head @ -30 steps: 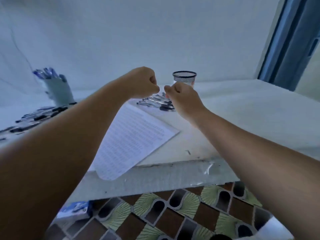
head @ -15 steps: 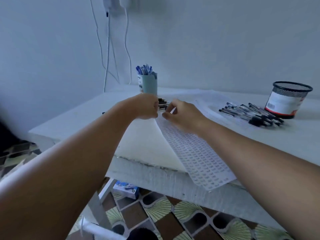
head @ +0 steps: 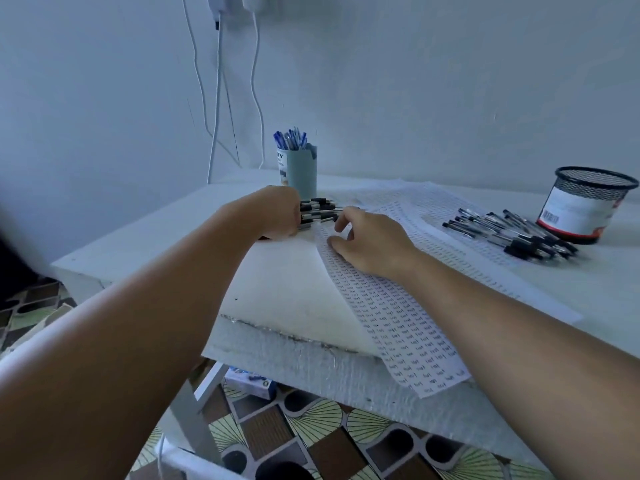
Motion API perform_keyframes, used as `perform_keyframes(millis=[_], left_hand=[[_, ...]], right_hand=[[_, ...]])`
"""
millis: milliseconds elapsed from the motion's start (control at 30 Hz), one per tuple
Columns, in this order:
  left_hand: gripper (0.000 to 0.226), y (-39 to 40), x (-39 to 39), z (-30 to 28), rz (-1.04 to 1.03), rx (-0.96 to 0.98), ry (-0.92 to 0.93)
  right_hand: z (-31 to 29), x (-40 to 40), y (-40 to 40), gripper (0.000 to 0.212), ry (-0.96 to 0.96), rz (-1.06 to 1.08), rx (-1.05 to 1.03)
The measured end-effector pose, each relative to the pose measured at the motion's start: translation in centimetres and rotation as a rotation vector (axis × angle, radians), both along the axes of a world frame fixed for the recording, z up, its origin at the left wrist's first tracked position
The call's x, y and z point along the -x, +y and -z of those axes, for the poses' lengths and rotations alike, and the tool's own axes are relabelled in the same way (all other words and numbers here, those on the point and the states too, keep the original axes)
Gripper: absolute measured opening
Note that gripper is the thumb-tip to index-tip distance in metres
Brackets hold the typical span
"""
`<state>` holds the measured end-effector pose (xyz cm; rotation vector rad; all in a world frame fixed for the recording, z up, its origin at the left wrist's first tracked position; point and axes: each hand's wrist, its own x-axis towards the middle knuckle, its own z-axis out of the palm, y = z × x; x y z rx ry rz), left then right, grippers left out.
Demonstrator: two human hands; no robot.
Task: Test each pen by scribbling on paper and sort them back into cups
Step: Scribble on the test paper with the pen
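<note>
Left hand seemingly gripping black-capped pens, right hand on printed paper

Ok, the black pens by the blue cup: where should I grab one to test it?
Pinch the clear barrel end of one black pen from the right. They lie flat, capped ends under the left hand, barrels toward the right hand.

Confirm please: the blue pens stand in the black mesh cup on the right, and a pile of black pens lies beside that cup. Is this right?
Not quite. In the head view the blue pens stand in the pale blue cup at the back of the table, not in the black mesh cup. The pile of black pens does lie beside the mesh cup.
</note>
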<state>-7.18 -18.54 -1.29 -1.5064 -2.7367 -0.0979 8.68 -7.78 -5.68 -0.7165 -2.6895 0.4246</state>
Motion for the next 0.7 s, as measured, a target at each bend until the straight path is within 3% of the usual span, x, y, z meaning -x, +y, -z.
perform_keyframes(millis=[233,333,400,467,567,700], left_hand=[[0.021,-0.4,-0.9,-1.4,-0.019,-0.148,-0.093],[0.020,-0.1,-2.0,-3.0,-0.005,-0.242,-0.167],[0.020,0.3,-2.9,-4.0,0.041,-0.277,-0.215],[0.018,0.9,-4.0,-4.7,0.096,-0.275,-0.207],[0.009,1.7,-4.8,-5.2,0.146,-0.309,-0.274],[0.011,2.6,-5.8,-5.1,0.168,-0.451,-0.561]], right_hand=[[0.3,-0.4,0.1,0.026,0.191,0.036,0.184],[0.7,-0.4,0.4,0.040,0.325,0.017,0.252],[0.9,-0.4,0.4,0.053,0.456,0.032,0.143],[0.7,-0.5,0.7,0.060,0.545,0.111,-0.150],[0.2,-0.3,1.5,0.051,0.600,0.158,-0.492],[-0.3,-1.1,2.5,0.026,0.463,0.122,-0.503]])
